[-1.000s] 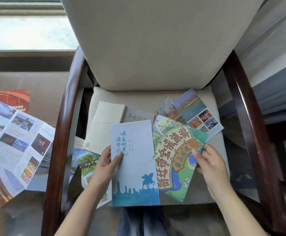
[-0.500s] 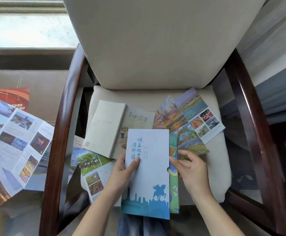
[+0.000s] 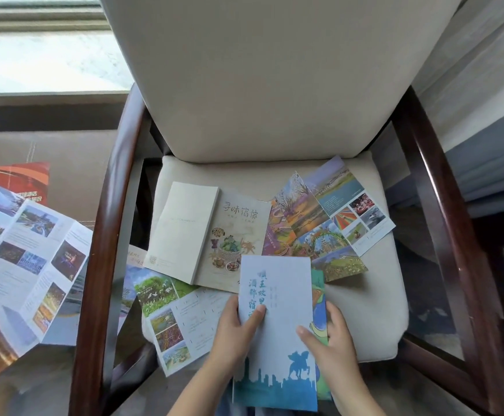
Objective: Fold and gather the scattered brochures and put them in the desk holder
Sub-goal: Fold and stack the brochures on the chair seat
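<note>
A pale blue brochure (image 3: pixel 286 298) with a horse silhouette lies on top of a green map brochure (image 3: pixel 319 304), whose right edge peeks out. My left hand (image 3: pixel 235 331) grips the pair at the left edge, thumb on the cover. My right hand (image 3: pixel 328 340) holds them at the right edge, thumb on top. On the cream seat cushion (image 3: pixel 370 310) lie a cream booklet (image 3: pixel 181 229), a food brochure (image 3: pixel 235 232), an unfolded colourful photo brochure (image 3: pixel 325 217) and an unfolded white one with bird photos (image 3: pixel 178 319). No desk holder is in view.
The chair has dark wooden armrests on the left (image 3: pixel 100 250) and right (image 3: pixel 448 223) and a tall cream backrest (image 3: pixel 268 73). A large unfolded photo brochure (image 3: pixel 19 259) and a red leaflet (image 3: pixel 22 181) lie to the left, on a brown surface below a window sill.
The blue brochure has slid right over the green map brochure, covering most of it. Both hands drew the pair toward the seat's front edge, uncovering the food brochure and the bird-photo one.
</note>
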Available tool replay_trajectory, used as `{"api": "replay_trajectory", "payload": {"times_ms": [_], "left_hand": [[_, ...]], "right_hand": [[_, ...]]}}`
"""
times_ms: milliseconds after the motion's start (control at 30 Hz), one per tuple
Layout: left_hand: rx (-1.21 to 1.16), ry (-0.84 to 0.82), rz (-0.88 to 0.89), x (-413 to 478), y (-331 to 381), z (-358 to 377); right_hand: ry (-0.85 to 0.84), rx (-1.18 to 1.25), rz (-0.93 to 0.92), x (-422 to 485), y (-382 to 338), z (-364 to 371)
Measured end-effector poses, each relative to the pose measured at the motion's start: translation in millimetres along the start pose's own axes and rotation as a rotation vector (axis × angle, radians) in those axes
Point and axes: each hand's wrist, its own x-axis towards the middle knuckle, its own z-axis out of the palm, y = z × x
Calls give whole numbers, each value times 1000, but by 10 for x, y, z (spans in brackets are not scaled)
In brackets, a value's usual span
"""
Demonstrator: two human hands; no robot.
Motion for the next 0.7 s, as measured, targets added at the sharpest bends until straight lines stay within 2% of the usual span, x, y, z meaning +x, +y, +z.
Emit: {"api": "replay_trajectory", "payload": {"times_ms": [100,200,300,400,500,600,700], "left_hand": [[351,-137,-37,11,-200,155],[461,-225,-25,32,-254,381],[461,-126,75,77,-257,620],[569,-82,208,86,-275,778],[705,15,321,97,-323,763],[743,173,436,134,-264,616],[714,409,522,298,-106,298]], "right_hand": [[68,-7,50,-121,240,-284],[117,-41,84,-56,384,-535],[182,-57,87,152,434,-635],[227,-67,65,355,496,-625],[362,-126,36,477,569,-560],[522,-277,7,497,605,-465],[562,-459,-28,465,613,-416]]}}
